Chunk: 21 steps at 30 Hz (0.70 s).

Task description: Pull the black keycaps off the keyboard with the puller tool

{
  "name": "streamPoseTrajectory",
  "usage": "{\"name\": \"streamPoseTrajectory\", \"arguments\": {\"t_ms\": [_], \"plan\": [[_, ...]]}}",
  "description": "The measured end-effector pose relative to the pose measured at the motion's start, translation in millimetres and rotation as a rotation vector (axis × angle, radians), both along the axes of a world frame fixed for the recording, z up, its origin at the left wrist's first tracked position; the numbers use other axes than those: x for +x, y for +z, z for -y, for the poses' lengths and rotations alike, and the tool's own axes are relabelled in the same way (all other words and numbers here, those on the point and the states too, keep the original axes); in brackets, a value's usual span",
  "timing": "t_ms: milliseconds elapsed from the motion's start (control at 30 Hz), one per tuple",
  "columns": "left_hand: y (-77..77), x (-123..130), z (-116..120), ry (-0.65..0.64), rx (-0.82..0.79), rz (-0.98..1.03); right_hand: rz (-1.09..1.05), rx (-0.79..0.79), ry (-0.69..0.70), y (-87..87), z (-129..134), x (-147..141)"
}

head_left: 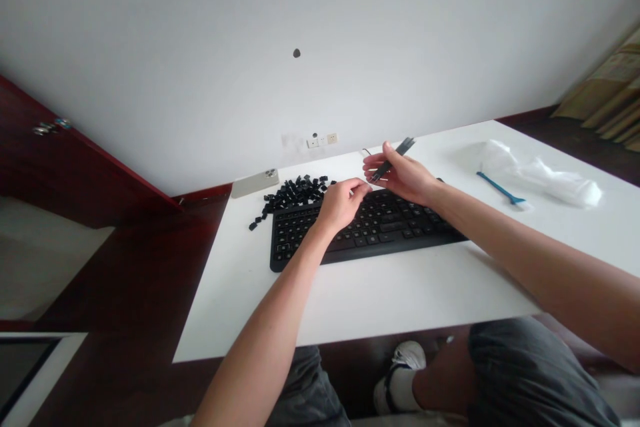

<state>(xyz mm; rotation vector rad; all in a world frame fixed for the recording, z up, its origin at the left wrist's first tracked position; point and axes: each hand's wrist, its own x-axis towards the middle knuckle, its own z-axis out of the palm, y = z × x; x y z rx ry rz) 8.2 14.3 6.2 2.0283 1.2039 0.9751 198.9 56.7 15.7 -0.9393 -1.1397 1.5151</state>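
Two hands meet above one black keyboard (390,235) that lies on one white worktop (380,303). The right hand (403,177) holds one slim dark tool (401,149), gripped under the thumb and slanting across the fingers, its lower end pointing down toward the left hand (345,202). The fingers of the left hand are drawn together at the tips, just beside that lower end; whether they pinch something small, I cannot tell.

The keyboard sits beneath both hands, partly hidden by them and by the forearms. Behind its left part, one heap of loose black keycaps (295,193) spreads over the worktop; they are dozens, too small and overlapped to count exactly, with a few lying apart at the heap's near left edge.

One pale phone (255,183) lies at the far left corner, near the keycaps. Well apart on the right lie one blue tool (500,188) and, just beside it, one crumpled white translucent wrapping (550,177). Three socket plates (323,141) line the wall (200,67) behind.
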Motion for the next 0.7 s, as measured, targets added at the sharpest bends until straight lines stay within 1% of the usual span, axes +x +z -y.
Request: {"name": "streamPoseTrajectory", "arguments": {"t_ms": [67, 133, 200, 333, 400, 467, 567, 633, 700], "plan": [[0.4, 1, 1, -0.013, 0.003, -0.016, 0.137, 0.032, 0.056, -0.8, -1, 11], [0.7, 1, 2, -0.03, 0.015, -0.025, 0.233, 0.067, 0.098, 2.1, -3, 18], [0.5, 0, 2, -0.028, 0.038, -0.028, 0.257, 0.077, 0.147, 6.6, -4, 24], [-1.0, -2, 1, 0.008, 0.068, -0.024, 0.279, 0.113, 0.33, 12.6, -2, 28], [-1.5, -3, 0, 0.003, 0.079, -0.018, 0.291, 0.136, 0.382, 13.6, 0, 29], [-1.4, -4, -1, 0.007, 0.086, 0.001, 0.295, 0.149, 0.375, 15.0, 1, 29], [-0.4, -9, -3, 0.053, 0.08, -0.004, 0.343, 0.201, 0.281, 19.7, 0, 33], [0.2, -12, -4, 0.084, 0.088, -0.073, 0.421, 0.241, 0.206, 23.7, -3, 38], [0.6, -14, -5, 0.085, 0.105, -0.168, 0.518, 0.254, 0.181, 26.4, -7, 44]]}}
